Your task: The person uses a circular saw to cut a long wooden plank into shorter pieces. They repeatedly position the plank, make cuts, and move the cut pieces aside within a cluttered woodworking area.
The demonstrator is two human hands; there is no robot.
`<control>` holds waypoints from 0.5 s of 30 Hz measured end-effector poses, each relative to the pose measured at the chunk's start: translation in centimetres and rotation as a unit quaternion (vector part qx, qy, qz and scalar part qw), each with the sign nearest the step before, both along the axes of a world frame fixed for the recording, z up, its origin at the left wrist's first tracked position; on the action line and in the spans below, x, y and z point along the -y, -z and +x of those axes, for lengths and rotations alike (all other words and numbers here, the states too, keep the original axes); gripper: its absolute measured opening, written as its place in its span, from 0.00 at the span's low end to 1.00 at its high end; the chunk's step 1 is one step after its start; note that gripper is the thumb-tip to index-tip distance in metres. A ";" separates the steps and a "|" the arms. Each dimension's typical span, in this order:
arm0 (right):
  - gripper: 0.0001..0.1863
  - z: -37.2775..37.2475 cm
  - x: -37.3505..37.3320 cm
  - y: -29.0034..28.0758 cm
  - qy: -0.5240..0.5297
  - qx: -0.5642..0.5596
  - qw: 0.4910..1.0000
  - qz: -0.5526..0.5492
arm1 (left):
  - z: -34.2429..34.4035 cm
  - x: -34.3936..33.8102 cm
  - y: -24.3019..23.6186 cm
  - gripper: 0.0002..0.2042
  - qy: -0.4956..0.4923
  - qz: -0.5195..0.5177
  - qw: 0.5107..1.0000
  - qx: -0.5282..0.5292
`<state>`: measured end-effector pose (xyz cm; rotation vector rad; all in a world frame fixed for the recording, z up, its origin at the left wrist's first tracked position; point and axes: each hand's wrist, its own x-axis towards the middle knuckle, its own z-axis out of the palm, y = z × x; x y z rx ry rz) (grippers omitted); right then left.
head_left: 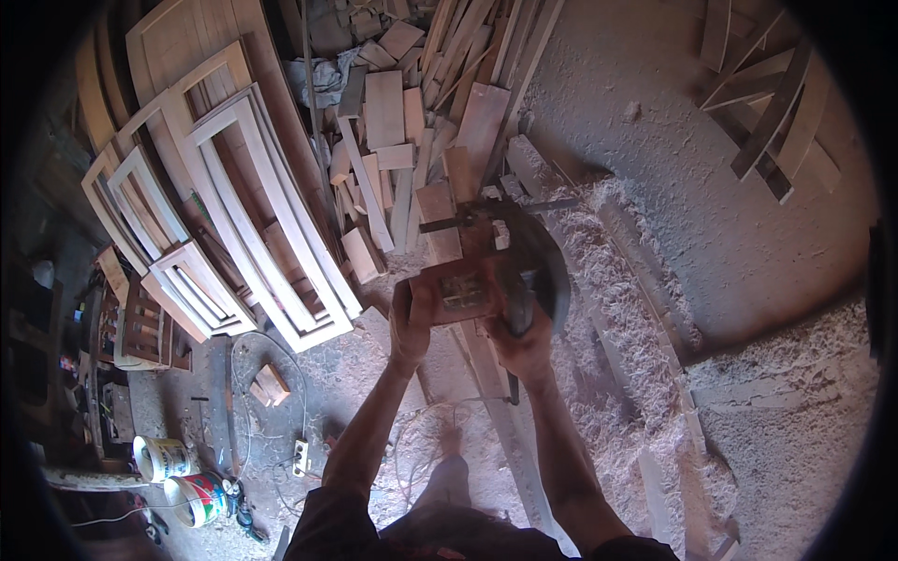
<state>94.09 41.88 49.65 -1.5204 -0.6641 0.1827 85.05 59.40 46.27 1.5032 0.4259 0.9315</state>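
Note:
A red power tool that looks like a circular saw [460, 292], with a dark rounded guard on its right side, is held up in front of me in both hands. My left hand [410, 323] is closed around the left end of its red body. On the right, my right hand [526, 344] wraps round the handle beside the guard. Some motion smear blurs the tool's edges, and its blade cannot be made out. Beneath it runs a long narrow plank [505, 439], partly hidden by the tool and my right forearm.
Wooden frames [281, 309] lean at the left, beside a heap of offcuts [383, 103]. Shavings [617, 280] are piled along boards at the right. Buckets [198, 510], a power strip [300, 458] with cords, and a wood block [269, 385] lie lower left. Curved wood pieces [776, 103] rest far right.

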 end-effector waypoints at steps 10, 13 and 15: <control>0.15 -17.2 27.1 -6.3 0.159 -0.023 0.982 -0.102 | -13.3 20.8 -3.4 0.48 0.366 0.221 0.890 -0.161; 0.18 -23.5 35.3 -6.7 0.209 -0.042 0.954 -0.213 | -17.4 28.5 -1.9 0.48 0.413 0.301 0.836 -0.200; 0.23 -27.6 39.8 -6.7 0.229 0.033 0.939 -0.255 | -20.1 33.7 -0.3 0.47 0.432 0.300 0.816 -0.241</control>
